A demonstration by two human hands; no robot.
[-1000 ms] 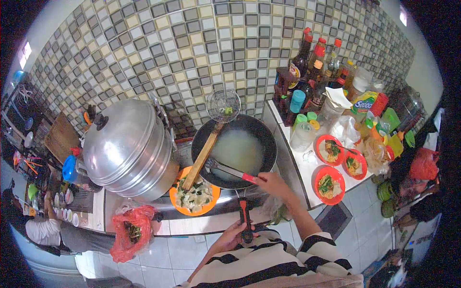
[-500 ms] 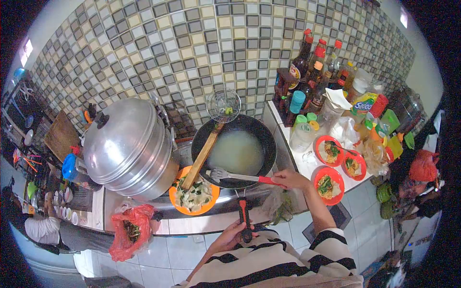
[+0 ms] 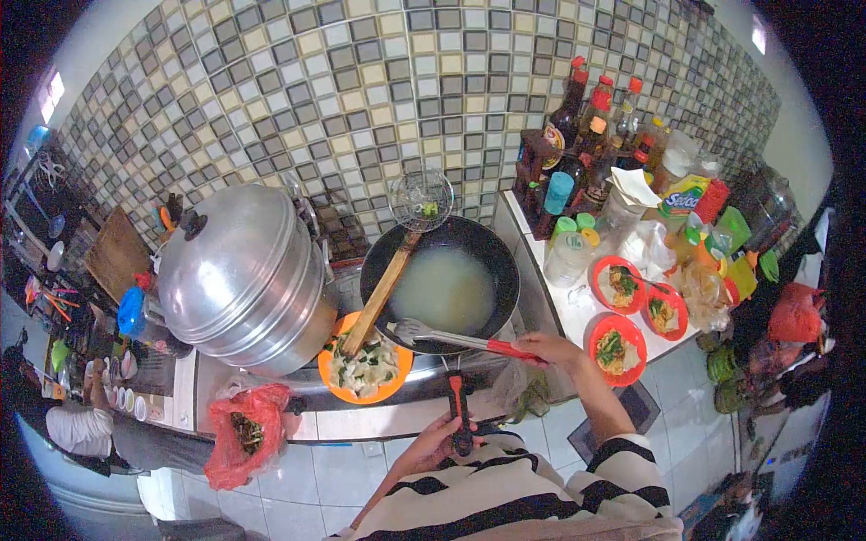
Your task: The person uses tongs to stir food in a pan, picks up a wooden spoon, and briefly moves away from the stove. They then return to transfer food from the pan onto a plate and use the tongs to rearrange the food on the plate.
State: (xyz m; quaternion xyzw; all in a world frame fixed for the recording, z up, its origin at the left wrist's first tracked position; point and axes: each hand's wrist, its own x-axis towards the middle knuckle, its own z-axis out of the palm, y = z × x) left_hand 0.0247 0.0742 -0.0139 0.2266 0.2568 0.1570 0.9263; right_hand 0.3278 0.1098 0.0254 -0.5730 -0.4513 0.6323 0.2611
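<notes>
My left hand (image 3: 439, 440) is wrapped round the black-and-red handle (image 3: 458, 406) of a dark wok (image 3: 503, 261) holding cloudy liquid. My right hand (image 3: 551, 350) grips metal tongs (image 3: 456, 339) by their red handles. The tongs reach left over the wok's near side, with their tips (image 3: 410, 331) close to its rim. A wire strainer (image 3: 420, 198) lies at the wok's far edge, its wooden handle (image 3: 383, 293) slanting down to an orange bowl (image 3: 408, 382). White pieces and green leaves (image 3: 361, 368) fill that bowl.
A large aluminium steamer (image 3: 244, 279) stands left of the wok. Right are red plates of noodles (image 3: 619, 350), bottles (image 3: 568, 113) and jars. A red plastic bag (image 3: 248, 442) hangs at the counter's front edge. Another person (image 3: 81, 428) is at the far left.
My right hand has shifted slightly right and down, and the tongs have tilted with it. My left hand stays on the wok handle.
</notes>
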